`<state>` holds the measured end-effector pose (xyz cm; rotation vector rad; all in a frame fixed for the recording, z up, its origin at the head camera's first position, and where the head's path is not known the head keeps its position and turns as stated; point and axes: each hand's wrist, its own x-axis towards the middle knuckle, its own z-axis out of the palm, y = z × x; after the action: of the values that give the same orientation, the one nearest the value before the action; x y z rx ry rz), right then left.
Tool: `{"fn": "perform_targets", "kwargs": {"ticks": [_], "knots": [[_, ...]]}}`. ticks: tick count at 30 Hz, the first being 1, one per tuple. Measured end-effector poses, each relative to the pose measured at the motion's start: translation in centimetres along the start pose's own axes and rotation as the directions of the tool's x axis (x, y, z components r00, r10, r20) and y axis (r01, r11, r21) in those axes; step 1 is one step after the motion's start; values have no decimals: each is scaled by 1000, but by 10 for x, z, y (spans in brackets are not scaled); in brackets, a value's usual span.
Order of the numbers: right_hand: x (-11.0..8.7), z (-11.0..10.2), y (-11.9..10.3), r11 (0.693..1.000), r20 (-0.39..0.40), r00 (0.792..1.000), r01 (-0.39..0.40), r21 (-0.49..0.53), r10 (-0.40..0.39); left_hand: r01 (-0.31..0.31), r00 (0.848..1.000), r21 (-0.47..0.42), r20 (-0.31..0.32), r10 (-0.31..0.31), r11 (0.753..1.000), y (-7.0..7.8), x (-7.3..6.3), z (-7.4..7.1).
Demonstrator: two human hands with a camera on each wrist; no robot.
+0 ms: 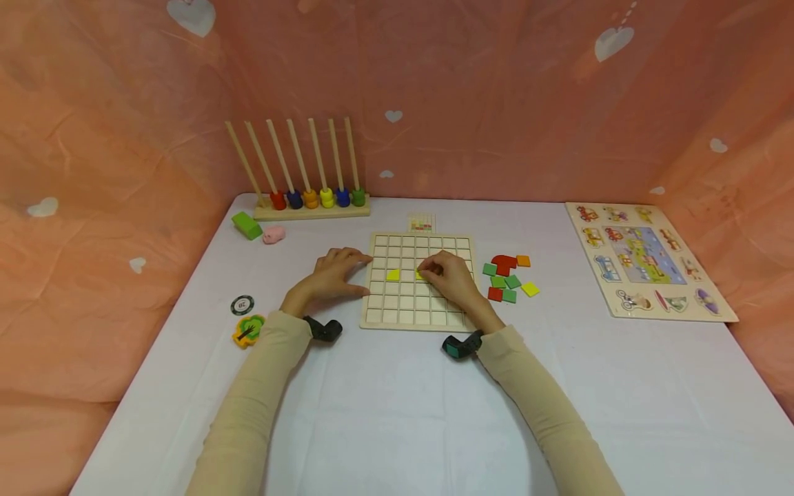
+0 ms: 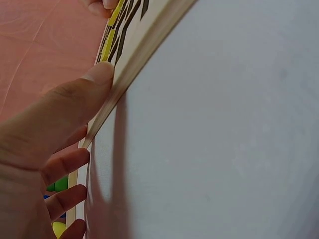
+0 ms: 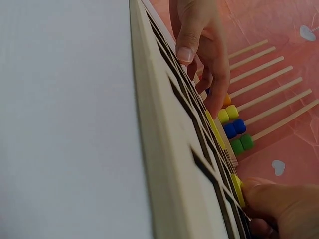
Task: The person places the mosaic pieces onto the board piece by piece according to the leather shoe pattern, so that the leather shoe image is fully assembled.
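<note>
A square wooden grid board (image 1: 387,317) lies on the table between both hands. One yellow square tile (image 1: 393,275) sits in a cell left of the board's middle. My right hand (image 1: 454,279) is over the board and pinches a second yellow square tile (image 3: 238,189), low at a cell in the same row; the hand partly covers it. My left hand (image 1: 335,272) rests at the board's left edge, thumb and fingertips touching the rim, fingers spread and relaxed.
Right of the board lie several green, red, orange and yellow pieces (image 1: 498,282). A small pattern card (image 1: 422,223) is behind it. A peg stand with coloured beads (image 1: 313,212) is at back left, near a green block (image 1: 247,225). A picture puzzle (image 1: 645,258) lies far right.
</note>
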<state>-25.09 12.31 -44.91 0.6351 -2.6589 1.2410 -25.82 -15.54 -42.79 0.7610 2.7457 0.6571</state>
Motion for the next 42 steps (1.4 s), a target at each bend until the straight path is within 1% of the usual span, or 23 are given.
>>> {"fn": "perform_targets", "kwargs": {"ticks": [7, 15, 23, 26, 29, 32, 37, 42], "knots": [[-1, 0, 0, 999, 31, 999, 29, -29, -29, -1, 1000, -3, -2, 1, 1000, -1, 0, 1], [-4, -3, -4, 999, 73, 997, 35, -37, -33, 0, 1000, -23, 0, 0, 1000, -1, -1, 1], [-9, -16, -6, 997, 164, 984, 70, -31, -64, 0, 1000, -16, -1, 0, 1000, -3, 0, 2], [-12, -24, -4, 997, 172, 982, 80, -13, -77, 0, 1000, -25, 1, 0, 1000, -3, -1, 2], [-14, -36, -2, 996, 148, 985, 91, -1, -90, 0, 1000, -25, 1, 0, 1000, -2, -1, 2], [-17, -52, 4, 997, 107, 991, 82, 2, -82, 0, 1000, -20, -1, 0, 1000, -2, -1, 2], [-24, -83, 20, 1000, 18, 1000, 5, -24, -5, 8, 1000, -17, 1, -8, 1000, -1, -1, 1], [-33, -112, 39, 994, -59, 994, -96, -57, 92, 16, 1000, -24, 3, -16, 1000, -2, 0, 0]]}}
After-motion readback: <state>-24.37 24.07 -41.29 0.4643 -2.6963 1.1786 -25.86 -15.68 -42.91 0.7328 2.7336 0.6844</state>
